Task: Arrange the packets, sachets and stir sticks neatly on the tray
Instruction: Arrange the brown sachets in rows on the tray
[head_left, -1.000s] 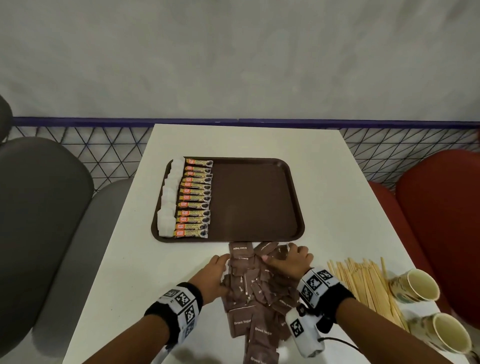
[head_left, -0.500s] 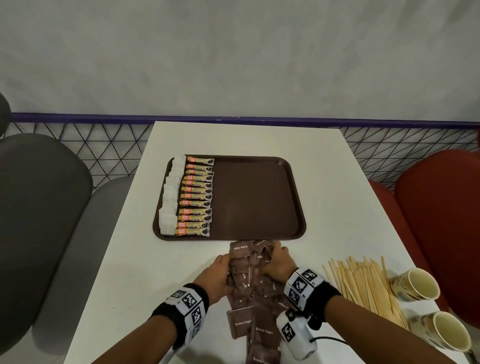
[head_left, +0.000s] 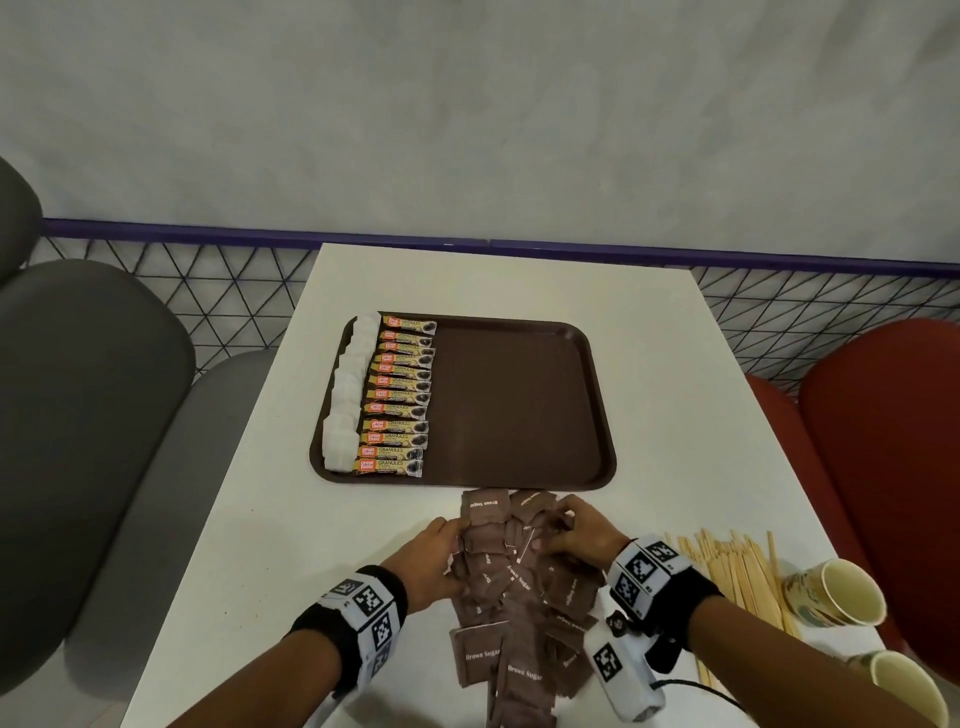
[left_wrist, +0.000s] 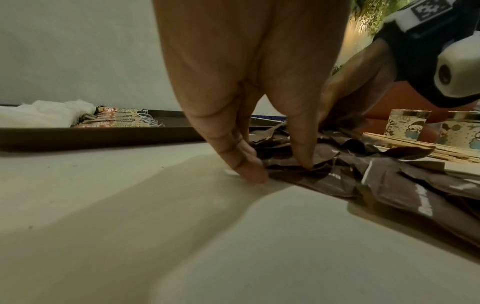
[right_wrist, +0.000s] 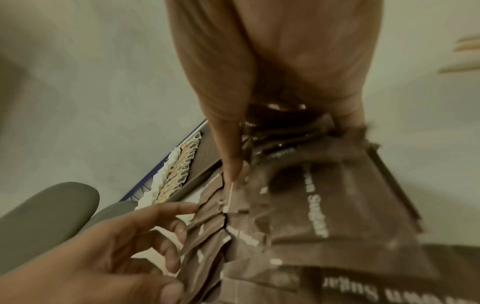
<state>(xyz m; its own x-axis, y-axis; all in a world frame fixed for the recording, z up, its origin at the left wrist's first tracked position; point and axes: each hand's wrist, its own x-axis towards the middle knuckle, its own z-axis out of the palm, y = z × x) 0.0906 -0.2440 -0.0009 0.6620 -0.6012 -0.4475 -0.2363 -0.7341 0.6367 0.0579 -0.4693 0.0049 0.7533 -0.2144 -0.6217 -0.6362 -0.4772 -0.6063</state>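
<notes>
Readable text: "Brown Sugar" in white print on the brown sachets (head_left: 511, 582) piled at the near edge of the table (head_left: 249, 545), clearest on the sachets closest to the near edge; partial "Sugar" in right wrist view. Coffee sticks (head_left: 397, 397) along the tray's (head_left: 519, 415) left side: "Great Taste" logo plus "GRANULES". Smaller print on them unreadable. Wristbands (head_left: 641, 571) carry black-and-white square code markers, no letters.
</notes>
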